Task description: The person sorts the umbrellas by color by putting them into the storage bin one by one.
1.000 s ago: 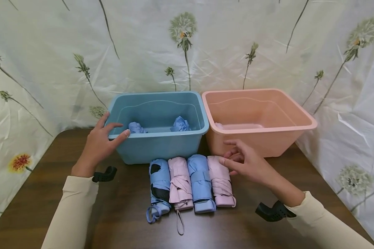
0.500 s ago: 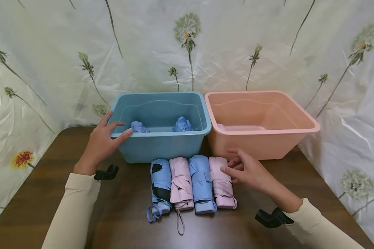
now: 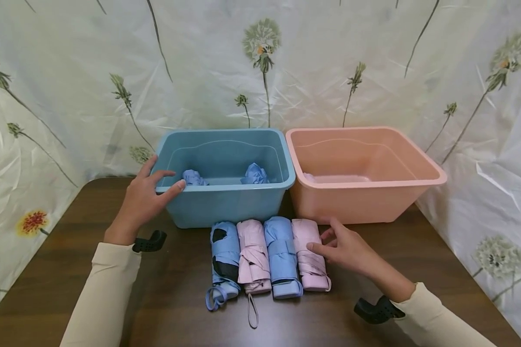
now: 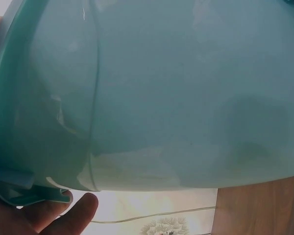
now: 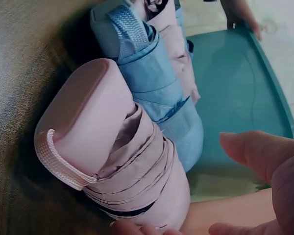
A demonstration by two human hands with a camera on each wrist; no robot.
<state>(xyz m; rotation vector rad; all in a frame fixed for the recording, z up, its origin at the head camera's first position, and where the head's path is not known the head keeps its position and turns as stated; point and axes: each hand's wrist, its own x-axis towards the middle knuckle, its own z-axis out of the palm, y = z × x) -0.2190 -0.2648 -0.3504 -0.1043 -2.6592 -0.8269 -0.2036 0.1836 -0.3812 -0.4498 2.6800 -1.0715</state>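
Note:
My left hand (image 3: 145, 195) rests on the front left corner of the blue plastic bin (image 3: 226, 207), its fingers spread over the rim. In the left wrist view, fingertips (image 4: 83, 210) show under the rim beside the outer wall. My right hand (image 3: 347, 246) is at the rightmost folded pink umbrella (image 3: 306, 236). Its thumb extends over that umbrella and the other fingers are low along the right side; the right wrist view shows a gap below the thumb (image 5: 245, 147). Left of it lie a blue umbrella (image 3: 281, 250), a pink umbrella (image 3: 253, 246) and a blue-and-black one (image 3: 225, 246), side by side.
A peach bin (image 3: 364, 200) stands right of the blue bin, with a bit of pink fabric (image 3: 308, 177) inside. Two blue bundles, one left (image 3: 194, 177) and one right (image 3: 254, 173), lie in the blue bin. Behind hangs a dandelion-print curtain (image 3: 199, 62). The table (image 3: 173, 299) is dark wood.
My right hand has lowered towards the right-hand pink umbrella, its fingers moving down along the far side. The left hand stays on the blue bin's corner. The head view shifted slightly.

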